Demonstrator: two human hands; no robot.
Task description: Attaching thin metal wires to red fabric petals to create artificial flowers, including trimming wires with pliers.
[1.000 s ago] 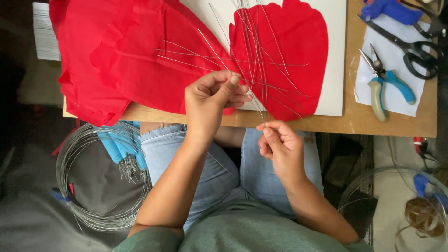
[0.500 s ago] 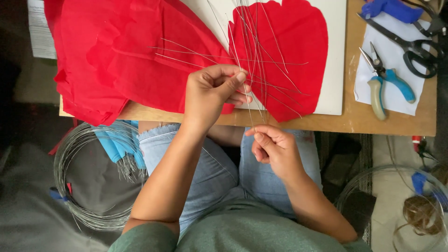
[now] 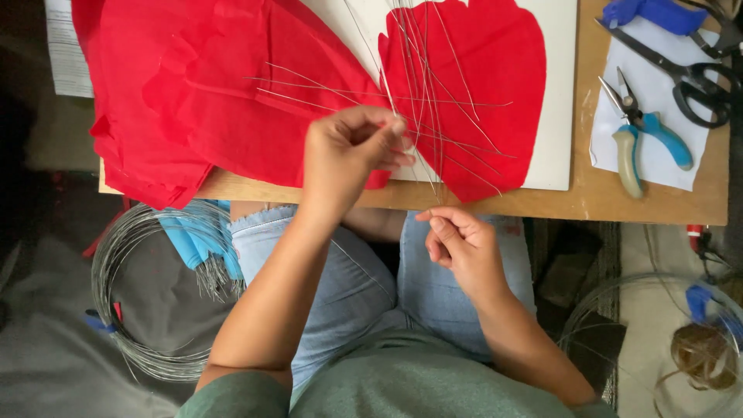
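Observation:
Several thin cut wires [image 3: 433, 101] lie fanned across red paper petal shapes [image 3: 472, 85] on a white sheet [image 3: 561, 116] on the wooden board [image 3: 588, 203]. My left hand [image 3: 348, 151] is over the board's front edge, fingers pinched on a few of the wires near their lower ends. My right hand [image 3: 460, 244] is below the board edge above my lap, thumb and forefinger pinched on the lower tip of one wire. More red paper [image 3: 193, 93] is piled at the left.
Pliers with blue and pale handles [image 3: 646, 139] and black scissors [image 3: 696, 73] lie on white paper at the right, with a blue tool [image 3: 654, 11] above. A wire coil [image 3: 135, 302] and a blue bundle [image 3: 197, 240] lie on the floor at left; another coil [image 3: 658, 340] sits at right.
My right hand has risen from my lap toward the board edge and pinched a wire's lower tip. My left hand stayed pinched on the wires.

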